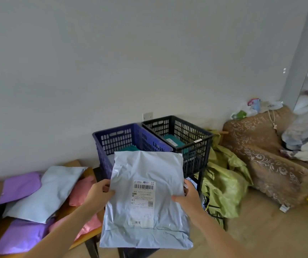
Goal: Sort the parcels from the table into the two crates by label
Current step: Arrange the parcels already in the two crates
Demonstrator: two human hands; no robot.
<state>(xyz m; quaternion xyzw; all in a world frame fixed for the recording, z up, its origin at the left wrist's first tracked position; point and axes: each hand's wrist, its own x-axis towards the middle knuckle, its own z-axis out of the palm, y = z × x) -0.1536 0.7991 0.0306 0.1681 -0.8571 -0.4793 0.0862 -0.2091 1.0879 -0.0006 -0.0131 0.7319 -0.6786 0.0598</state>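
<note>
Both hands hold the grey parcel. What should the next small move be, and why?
Probably carry the grey parcel forward: left hand and right hand grip its sides, its label faces the camera, and the blue crate and black crate stand just behind. Which crate, I cannot tell.

Pale-blue parcel (145,192) held upright, label facing camera.

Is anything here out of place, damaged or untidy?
Nothing looks damaged. The grey parcel, held by the left hand and right hand, is only creased. Parcels on the table overlap in a loose heap.
</note>
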